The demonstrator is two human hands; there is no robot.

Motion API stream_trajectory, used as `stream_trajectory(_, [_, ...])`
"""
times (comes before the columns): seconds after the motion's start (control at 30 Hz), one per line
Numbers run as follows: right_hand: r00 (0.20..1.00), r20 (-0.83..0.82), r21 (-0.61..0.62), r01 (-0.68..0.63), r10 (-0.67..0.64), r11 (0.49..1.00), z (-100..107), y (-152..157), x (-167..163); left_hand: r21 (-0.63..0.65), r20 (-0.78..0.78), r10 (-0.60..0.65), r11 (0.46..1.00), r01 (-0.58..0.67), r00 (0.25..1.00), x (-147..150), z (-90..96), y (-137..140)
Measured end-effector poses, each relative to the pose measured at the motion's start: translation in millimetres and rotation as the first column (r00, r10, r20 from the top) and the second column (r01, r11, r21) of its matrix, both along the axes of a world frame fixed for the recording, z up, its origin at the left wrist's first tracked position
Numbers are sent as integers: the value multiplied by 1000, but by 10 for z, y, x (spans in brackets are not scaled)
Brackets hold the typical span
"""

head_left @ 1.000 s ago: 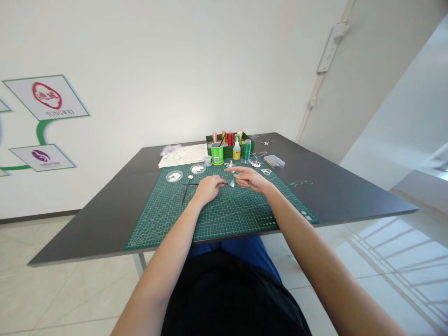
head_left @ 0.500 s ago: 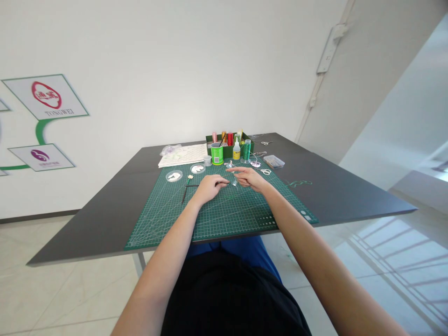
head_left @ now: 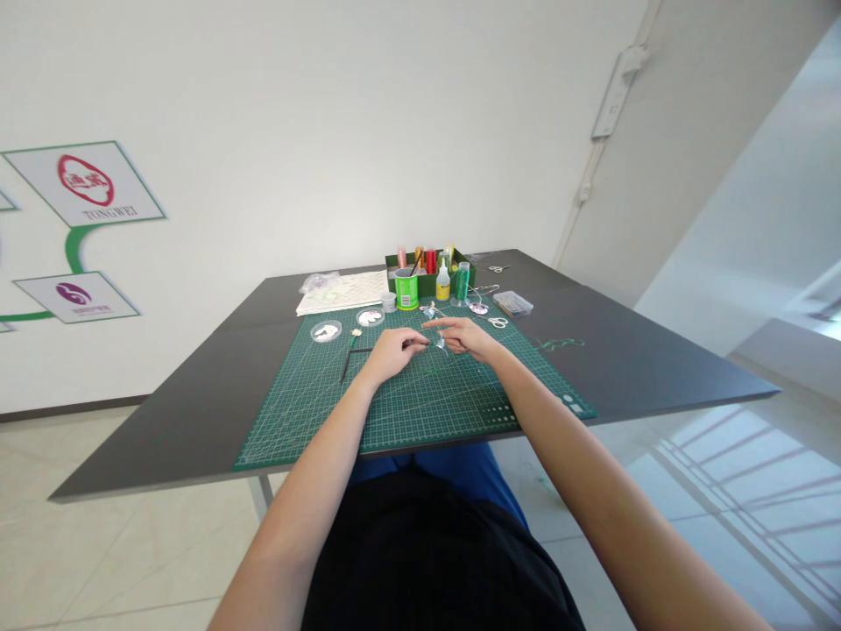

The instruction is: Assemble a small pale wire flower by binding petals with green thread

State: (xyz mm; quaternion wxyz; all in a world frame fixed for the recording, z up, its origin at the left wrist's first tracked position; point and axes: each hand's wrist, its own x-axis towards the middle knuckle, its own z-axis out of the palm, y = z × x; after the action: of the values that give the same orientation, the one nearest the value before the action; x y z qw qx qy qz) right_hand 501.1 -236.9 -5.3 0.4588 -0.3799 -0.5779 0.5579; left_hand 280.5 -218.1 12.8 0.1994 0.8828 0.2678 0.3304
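A rod (head_left: 361,350) is being gripped by the left hand (head_left: 392,352) toward three o'clock, likely to meet film (head_left: 441,343) pinched by the right hand (head_left: 468,338).

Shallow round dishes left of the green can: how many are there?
2: a nearer dish on the cutting mat; a farther dish between that dish and the can.

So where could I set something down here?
Bare tabletop lies left of the green mat, and right of the green thread. The mat's near-left corner is free too. It's crowded at the mat's far edge, by the green can, squeeze bottle and green box, and around the left hand and right hand.
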Motion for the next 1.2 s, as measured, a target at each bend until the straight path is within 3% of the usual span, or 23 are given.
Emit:
stream_trajectory(0.93, [1000,-6,-25,-10,10,1000,-26,32,1,-101,141,-40,993,54,989,19,-26,7])
stream_trajectory(1.2, [999,21,-43,-25,26,999,-15,15,-7,-46,84,-71,996,75,994,4,32,-30])
